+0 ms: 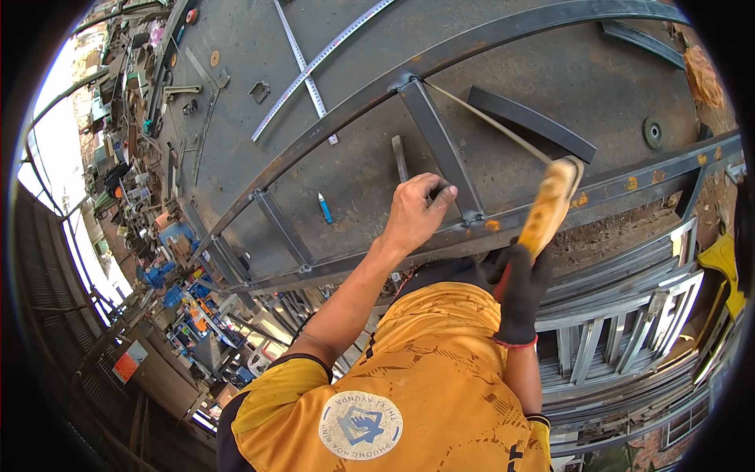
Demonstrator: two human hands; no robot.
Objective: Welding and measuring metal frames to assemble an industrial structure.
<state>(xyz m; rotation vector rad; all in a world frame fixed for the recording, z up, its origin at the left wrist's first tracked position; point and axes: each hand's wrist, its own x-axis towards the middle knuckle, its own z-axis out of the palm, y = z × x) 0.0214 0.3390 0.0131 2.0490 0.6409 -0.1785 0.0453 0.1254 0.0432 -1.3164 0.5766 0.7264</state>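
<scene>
Workshop surface: dark steel tabletop (354, 169) at centre and top; tool clutter (130, 193) along left side, grey metal frames (621, 342) stacked lower right.
Welded piece: dark steel frame (605, 190), with curved upper rail (480, 42), spans the tabletop from centre left to upper right.
Left arm: bare left forearm (346, 299) angles up and right from lower centre, elbow out.
Left hand: bare left hand (417, 212) at centre, fingers curled in, thumb pointing right, near the middle crossbar (442, 145). Short metal bar (399, 157) shows just above knuckles; cannot tell if gripped.
Right arm: right forearm (525, 377) near upright beside the orange shirt (440, 370).
Right hand: dark-gloved right hand (525, 287), right of centre, clamped round yellow electrode holder (546, 204), which tilts up and right.
Rod: thin rod (487, 121) runs up-left from holder head; tip at rail-crossbar joint, contact unclear.
Nearby: loose dark tube (543, 130) beside rod; blue marker (325, 208) left of centre; crossed steel rules (305, 75) upper left of centre.
</scene>
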